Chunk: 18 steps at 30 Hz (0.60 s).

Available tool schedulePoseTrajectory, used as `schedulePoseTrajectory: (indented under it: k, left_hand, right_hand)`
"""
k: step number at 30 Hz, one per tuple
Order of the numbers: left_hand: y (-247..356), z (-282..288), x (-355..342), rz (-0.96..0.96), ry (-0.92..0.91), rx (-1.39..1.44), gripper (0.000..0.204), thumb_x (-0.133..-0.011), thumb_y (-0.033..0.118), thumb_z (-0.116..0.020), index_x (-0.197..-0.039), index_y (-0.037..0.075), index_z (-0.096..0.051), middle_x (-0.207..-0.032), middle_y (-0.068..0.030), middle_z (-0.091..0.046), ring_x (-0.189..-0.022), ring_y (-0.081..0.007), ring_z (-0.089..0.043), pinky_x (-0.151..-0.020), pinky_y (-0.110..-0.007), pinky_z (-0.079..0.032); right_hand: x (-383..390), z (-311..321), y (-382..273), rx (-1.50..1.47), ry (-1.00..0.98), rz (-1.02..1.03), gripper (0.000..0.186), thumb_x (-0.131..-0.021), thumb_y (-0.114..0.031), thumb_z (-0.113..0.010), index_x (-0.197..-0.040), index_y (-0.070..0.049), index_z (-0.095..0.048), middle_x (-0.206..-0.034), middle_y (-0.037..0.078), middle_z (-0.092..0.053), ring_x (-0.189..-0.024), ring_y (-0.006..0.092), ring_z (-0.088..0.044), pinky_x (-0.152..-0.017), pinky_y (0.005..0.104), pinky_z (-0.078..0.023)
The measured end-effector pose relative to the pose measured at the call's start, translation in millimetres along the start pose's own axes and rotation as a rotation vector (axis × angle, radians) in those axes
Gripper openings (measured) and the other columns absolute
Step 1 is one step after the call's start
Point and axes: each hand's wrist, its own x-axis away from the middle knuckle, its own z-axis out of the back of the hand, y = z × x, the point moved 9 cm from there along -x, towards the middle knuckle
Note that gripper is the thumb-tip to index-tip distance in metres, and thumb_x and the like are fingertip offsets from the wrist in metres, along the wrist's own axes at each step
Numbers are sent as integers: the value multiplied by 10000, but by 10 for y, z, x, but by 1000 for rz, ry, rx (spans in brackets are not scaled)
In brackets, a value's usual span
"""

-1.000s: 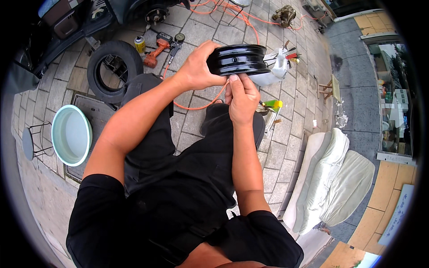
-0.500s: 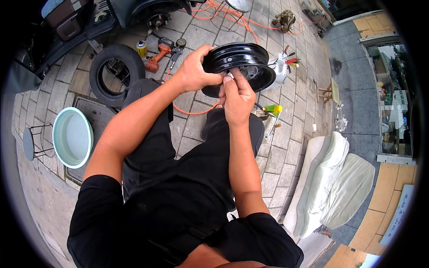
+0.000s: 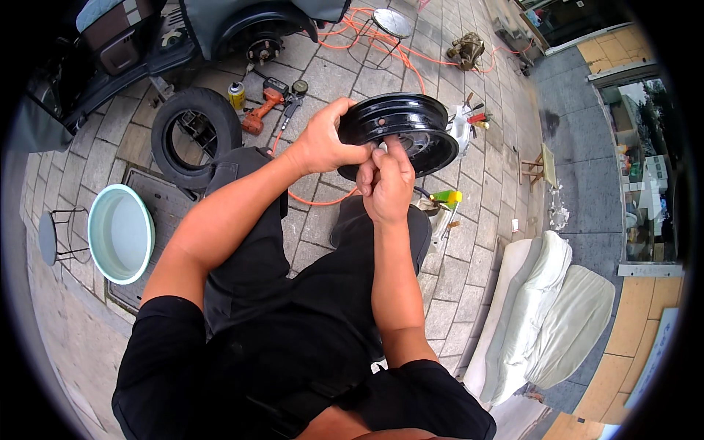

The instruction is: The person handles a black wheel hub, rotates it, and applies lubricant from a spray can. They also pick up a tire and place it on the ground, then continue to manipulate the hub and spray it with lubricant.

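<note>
A black, glossy wheel rim [image 3: 429,116] is held up tilted in front of me, with no tyre on it. My left hand [image 3: 326,141] is closed on its left edge, the thumb lying over the near lip. At the near face of the rim, my right hand [image 3: 389,183] is pinched closed beside the left thumb, one finger reaching inside the lip. Whatever the right fingertips hold is hidden. A small round hole [image 3: 380,122] shows in the rim's barrel, just above the fingers.
A loose tyre [image 3: 166,150] lies to the left, near an orange-red power tool [image 3: 262,116], a spray can [image 3: 236,95] and a gauge [image 3: 299,87]. A vehicle with a bare hub [image 3: 264,50] stands beyond. Left: basin [image 3: 150,235], stool [image 3: 48,238]. Right: pale cushions [image 3: 543,315]. An orange hose [image 3: 418,67] crosses the paving.
The whole view has shifted, so the surroundings sit lower. The rim and both hands have moved slightly too. The hole, grey before, now looks brownish, and a pale bit between my right fingertips is less visible.
</note>
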Motion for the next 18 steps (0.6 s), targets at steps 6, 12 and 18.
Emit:
schedulePoseTrajectory:
  k: [6,12,18]
  left_hand:
    - [207,77,60,-178,167,-472,669,-630,214,-927,-1191,13,-623,-1060,-109,-641,-977,-200,-661,-876,-342,-540]
    - [131,58,32,-188,243,-744,643,-611,271,-856,-1146,-16,-644,-1058,-162,-627,-1041,-360,-634,-916,-451,-477]
    - [80,301,22,38,280,-840,679,-624,305,-863,-1163,-45,-643,-1115,-201,-655,-1035,-401,-668,-922,-456,-549]
  right_hand:
    - [-3,237,-123,285,120,58,177,-1043,-118,-581,-1080,25,-679,-636,5,-515,-482,78,-422,-452,246,-354]
    - [60,760,-128,181,281,-63,248,-1068,-243,-682,-963,-20,-655,-634,-3,-529,-474,76,-439,-437,229,-349]
    - [-319,722,-183,537,164,-94,221,-1033,-215,-752,-970,-31,-646,-679,-30,-560,-522,39,-449,-460,224,-339]
